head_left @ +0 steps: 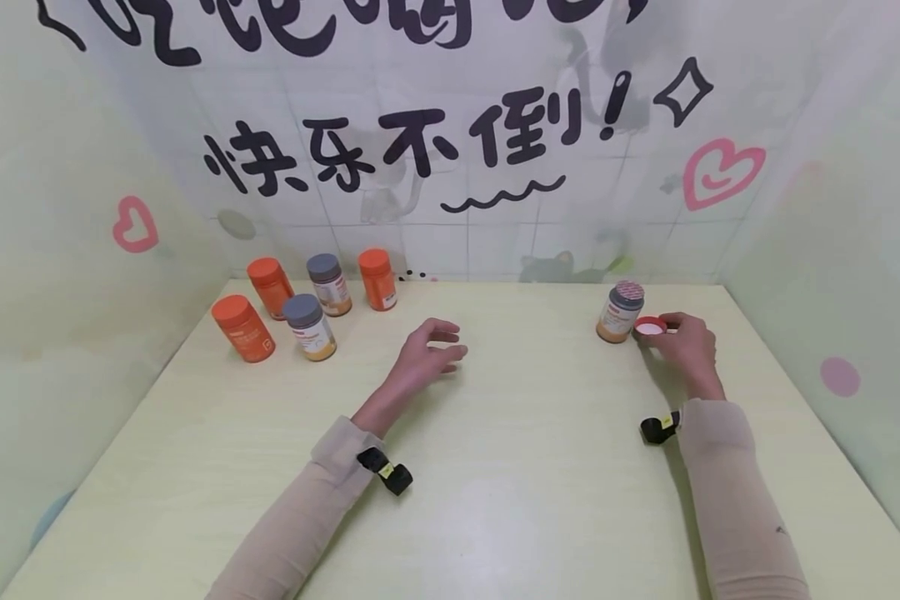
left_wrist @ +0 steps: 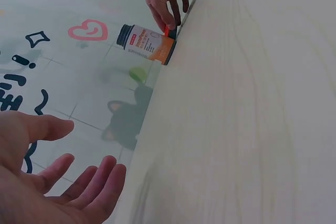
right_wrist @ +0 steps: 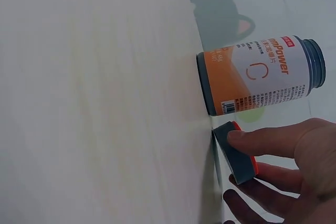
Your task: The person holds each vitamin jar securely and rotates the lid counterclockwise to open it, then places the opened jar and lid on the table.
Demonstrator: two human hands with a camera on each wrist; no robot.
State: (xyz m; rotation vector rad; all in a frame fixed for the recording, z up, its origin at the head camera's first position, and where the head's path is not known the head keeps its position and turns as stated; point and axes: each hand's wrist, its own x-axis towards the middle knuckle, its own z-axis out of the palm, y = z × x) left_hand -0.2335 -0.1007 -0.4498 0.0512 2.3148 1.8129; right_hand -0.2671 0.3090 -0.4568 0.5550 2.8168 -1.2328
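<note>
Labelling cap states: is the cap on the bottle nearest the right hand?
No, the right hand holds the cap beside the bottle, whose neck threads show.

The left arm (head_left: 292,525) and right arm (head_left: 735,492) reach forward; the left grip (head_left: 422,354) spreads loosely, the right grip (head_left: 692,345) pinches.

Bottle (head_left: 617,321): we saw it standing upright on the surface (head_left: 525,400), at the right, toward the back edge.
Label (right_wrist: 265,77): we saw white above orange, with a broken ring, print and a barcode.
Neck (right_wrist: 315,64): we saw it dark grey, threaded and uncapped, a pinkish patterned seal (head_left: 630,290) across the mouth.
Cap (right_wrist: 239,158): we saw dark grey sides, a red rim and a pale lining (head_left: 651,329) turned upward.
Cap's place: we saw the right grip (head_left: 692,346) pinching it, tilted, just beside the bottle's base.
</note>
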